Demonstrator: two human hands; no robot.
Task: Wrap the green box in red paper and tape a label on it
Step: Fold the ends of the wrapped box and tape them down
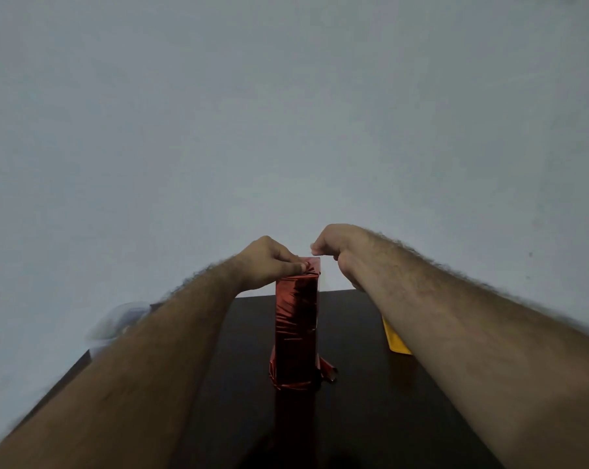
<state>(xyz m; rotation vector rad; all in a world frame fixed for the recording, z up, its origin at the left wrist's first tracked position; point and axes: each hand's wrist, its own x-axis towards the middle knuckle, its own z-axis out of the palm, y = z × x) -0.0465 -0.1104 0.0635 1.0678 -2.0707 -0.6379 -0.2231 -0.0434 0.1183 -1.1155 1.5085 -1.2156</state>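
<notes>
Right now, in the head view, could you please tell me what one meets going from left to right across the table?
Blurred pale object at the table's left edge → left hand, pinching the paper at the top → red-wrapped box standing upright → right hand → yellow flat item, partly hidden under the right forearm.

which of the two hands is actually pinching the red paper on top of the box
The left hand: its thumb and fingers pinch the folded red paper at the box's top. The right hand hovers beside that top edge with curled fingers, apparently not gripping the paper.
</notes>
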